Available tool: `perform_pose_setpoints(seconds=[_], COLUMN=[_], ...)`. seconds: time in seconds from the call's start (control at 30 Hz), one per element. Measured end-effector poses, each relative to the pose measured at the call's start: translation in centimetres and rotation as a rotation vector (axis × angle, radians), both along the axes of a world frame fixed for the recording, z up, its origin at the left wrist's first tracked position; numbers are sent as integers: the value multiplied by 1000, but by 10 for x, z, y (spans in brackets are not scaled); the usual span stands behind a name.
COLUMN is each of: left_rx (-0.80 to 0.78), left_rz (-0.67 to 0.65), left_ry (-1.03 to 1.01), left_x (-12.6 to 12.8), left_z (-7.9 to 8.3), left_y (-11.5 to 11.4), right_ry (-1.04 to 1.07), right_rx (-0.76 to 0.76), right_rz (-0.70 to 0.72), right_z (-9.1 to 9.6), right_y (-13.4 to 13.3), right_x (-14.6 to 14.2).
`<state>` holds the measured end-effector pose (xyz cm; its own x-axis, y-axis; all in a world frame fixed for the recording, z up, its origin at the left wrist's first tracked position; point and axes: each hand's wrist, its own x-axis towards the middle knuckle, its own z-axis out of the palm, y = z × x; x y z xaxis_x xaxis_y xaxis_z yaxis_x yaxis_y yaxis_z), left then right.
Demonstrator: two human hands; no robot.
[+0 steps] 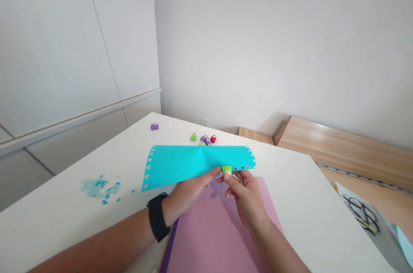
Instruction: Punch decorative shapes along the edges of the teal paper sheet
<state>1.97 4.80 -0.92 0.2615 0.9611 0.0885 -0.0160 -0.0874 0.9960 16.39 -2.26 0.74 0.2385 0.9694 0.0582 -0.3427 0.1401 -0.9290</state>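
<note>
A sheet of turquoise paper [180,162] is held up over the table, with small shapes punched along its left, right and part of its near edge. My left hand [196,182] pinches the paper's near edge, thumb on top and fingers underneath. In my right hand [245,193] is a green craft punch [227,170], set on the near edge just right of my left thumb. My right thumb rests on the punch's white button. Below both hands lies a pink sheet or folder [213,234] with a purple left border.
Several craft punches [206,139] in purple, green and red sit behind the paper, and a lone purple punch [155,126] is farther left. Turquoise paper scraps [98,187] lie on the white table [306,221]. A clear pouch with a black cord [364,217] is at right.
</note>
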Motion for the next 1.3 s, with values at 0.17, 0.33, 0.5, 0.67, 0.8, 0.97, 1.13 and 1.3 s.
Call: perform_pose_setpoints(seconds=[0.17, 0.33, 0.5, 0.67, 0.8, 0.97, 1.13, 1.3], left_rx=[-19, -46, -39, -46, -47, -43, -39, -62], left_rz=[-22, -25, -30, -38, -38, -50, -60, -9], left_ry=[-40, -48, -46, -64, -61, -16, 4, 13], left_x=[-1, -2, -2, 0, 0, 0, 0, -2], left_z=[6, 8, 7, 4, 0, -3, -4, 0], left_y=[-1, -2, -2, -1, 0, 0, 0, -1], right_ry=[-2, 7, 14, 4, -8, -12, -19, -38], right_rx=[-4, -7, -17, -8, 1, 8, -10, 1], right_rz=[-7, 4, 21, 17, 10, -7, -29, 45], right_z=[-2, -4, -4, -3, -5, -8, -11, -12], right_y=[1, 2, 1, 2, 5, 8, 8, 9], right_x=[0, 0, 0, -1, -2, -3, 0, 3])
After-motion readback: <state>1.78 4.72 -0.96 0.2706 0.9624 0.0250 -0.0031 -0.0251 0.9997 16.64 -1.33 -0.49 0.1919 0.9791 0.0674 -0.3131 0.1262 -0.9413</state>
